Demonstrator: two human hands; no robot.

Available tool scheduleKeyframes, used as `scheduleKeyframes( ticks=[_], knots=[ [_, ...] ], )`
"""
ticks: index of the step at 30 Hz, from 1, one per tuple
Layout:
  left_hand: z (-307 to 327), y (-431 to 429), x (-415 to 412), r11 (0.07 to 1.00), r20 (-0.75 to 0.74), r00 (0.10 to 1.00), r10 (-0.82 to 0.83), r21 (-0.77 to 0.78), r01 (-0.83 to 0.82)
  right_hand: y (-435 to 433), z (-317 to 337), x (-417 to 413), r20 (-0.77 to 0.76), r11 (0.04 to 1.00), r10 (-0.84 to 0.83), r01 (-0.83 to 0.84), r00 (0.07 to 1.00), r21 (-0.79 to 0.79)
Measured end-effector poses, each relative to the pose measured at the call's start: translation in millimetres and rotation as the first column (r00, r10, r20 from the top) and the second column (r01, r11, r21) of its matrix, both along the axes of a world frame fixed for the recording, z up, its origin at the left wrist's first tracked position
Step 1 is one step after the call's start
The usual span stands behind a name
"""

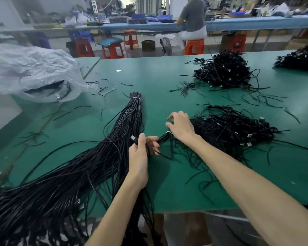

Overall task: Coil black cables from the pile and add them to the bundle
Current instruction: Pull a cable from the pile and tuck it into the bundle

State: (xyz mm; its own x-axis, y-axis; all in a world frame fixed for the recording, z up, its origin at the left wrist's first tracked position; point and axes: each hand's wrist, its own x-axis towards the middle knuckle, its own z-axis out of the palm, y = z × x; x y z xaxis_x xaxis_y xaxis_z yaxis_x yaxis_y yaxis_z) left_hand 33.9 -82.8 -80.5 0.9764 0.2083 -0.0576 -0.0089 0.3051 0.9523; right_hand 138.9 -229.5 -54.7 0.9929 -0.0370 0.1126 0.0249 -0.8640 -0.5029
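Seemingly, from the head view, the step in hand is finishing one coil: the left hand has its fingers curled round a short coiled black cable, whose metal plug pokes out above the thumb. The coil points toward two o'clock. At its far end, by a small white ring, the right hand bends its fingers and appears to pinch a thin black strand, probably a tie, though it is too fine to be sure

Both hands work just above the flat green bench. At nine o'clock of them lies a long sheaf of loose black rubber cables, bound near its twelve o'clock tip and fanning out toward seven o'clock over the bench edge. At three o'clock, touching the right wrist, sits a tangled heap of coiled black cables. A second black heap is at one o'clock and a crumpled clear plastic bag at ten o'clock

Next, I judge, the strand must be wound tight round the coil while the left hand keeps the loops from springing, and the coil then laid on the three o'clock heap
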Motion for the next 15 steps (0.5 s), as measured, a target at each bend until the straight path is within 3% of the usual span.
scheduleKeyframes(
  ticks=[8,13,15],
  knots=[
    [-1,1,0,0.999,0.013,0.999,-0.033,0.004,0.033,6,-9,15,0.002,0.985,-0.047,0.046,0.999,0.166],
    [-1,2,0,0.999,0.02,0.999,-0.037,0.008,0.037,0,-11,19,-0.054,0.991,0.039,-0.032,0.998,0.129],
    [-2,2,0,0.999,0.027,0.999,-0.039,0.002,0.039,-2,-11,17,-0.044,0.976,0.066,-0.056,0.997,0.212]
  ],
)
